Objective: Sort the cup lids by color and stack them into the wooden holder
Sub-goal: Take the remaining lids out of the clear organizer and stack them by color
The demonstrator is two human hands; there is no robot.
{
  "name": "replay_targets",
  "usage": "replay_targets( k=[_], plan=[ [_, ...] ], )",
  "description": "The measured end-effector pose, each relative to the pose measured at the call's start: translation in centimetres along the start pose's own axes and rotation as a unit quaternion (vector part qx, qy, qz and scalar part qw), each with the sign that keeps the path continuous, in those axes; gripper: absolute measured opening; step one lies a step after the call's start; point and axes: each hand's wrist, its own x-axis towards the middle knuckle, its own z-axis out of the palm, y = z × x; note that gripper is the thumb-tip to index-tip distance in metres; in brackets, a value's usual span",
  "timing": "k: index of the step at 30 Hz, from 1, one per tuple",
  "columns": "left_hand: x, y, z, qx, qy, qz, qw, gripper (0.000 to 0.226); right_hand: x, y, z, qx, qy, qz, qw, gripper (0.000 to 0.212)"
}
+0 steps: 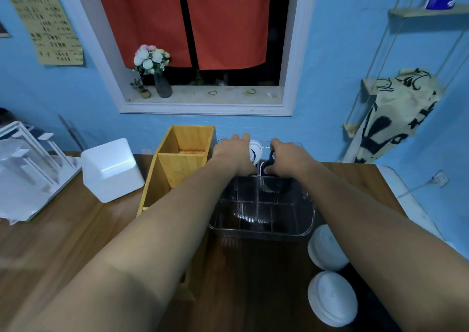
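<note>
Head — white lid [255, 151] in left grip [234, 151], dark lid [269, 165] in right grip [288, 157].

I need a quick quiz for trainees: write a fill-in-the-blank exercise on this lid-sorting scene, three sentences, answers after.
The left hand holds a lid coloured ____. The wooden holder stands to the ____ of the clear organizer, over which the right hand grips a dark lid. On the table, at the near right, lie ____ stacks of white lids.
Missing words: white; left; two.
</note>
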Motion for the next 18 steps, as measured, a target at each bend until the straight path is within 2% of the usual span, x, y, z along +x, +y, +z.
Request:
replay_targets(
  k=[5, 11, 15, 18],
  plan=[
    [-0.1, 0.1, -0.1, -0.019, -0.001, -0.004, 1.0, 0.077, -0.2, -0.8, 0.3, 0.042, -0.026, 0.003, 0.999, 0.06],
    [-0.5, -0.5, -0.8, -0.039, 0.003, -0.004, 0.999, 0.082, -0.1, 0.0, 0.0, 0.088, 0.008, -0.006, 0.996, 0.065],
    [-0.9, -0.5, -1.4, -0.041, 0.018, 0.005, 0.999, 0.084, -0.6, 0.1, 0.0, 0.092, 0.052, -0.02, 0.994, 0.046],
    [-1.1, -0.4, -2.2, -0.041, 0.037, 0.016, 0.998, 0.084, -1.2, 0.1, -0.6, 0.088, 0.086, -0.039, 0.992, 0.047]
  ],
)
